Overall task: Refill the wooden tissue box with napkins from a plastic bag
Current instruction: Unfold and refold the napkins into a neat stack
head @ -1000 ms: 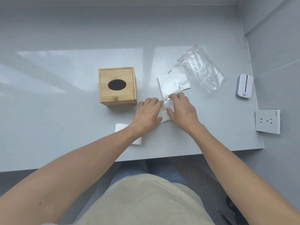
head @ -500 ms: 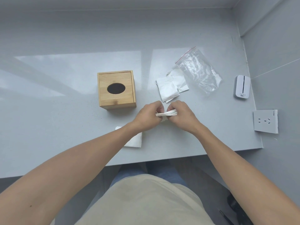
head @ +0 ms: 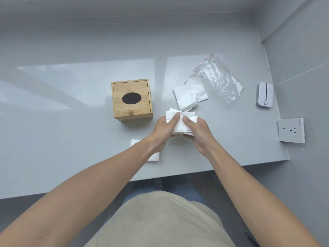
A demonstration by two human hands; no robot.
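Observation:
A wooden tissue box with a dark oval slot in its closed top stands on the grey counter. To its right, my left hand and my right hand together hold a white napkin just above the counter, thumbs pressing on top of it. A small pile of folded napkins lies behind my hands. The clear plastic bag with a red zip strip lies flat beside that pile. Another napkin lies under my left forearm.
A small white device with a black stripe lies at the counter's right side. A white wall socket plate lies near the right front corner. The counter's front edge runs just below my wrists, and walls close off the back and right.
Both hands pressed on the napkin on the counter, then lifted it between them. It has turned from edge-on to broad face up and is spread wider.

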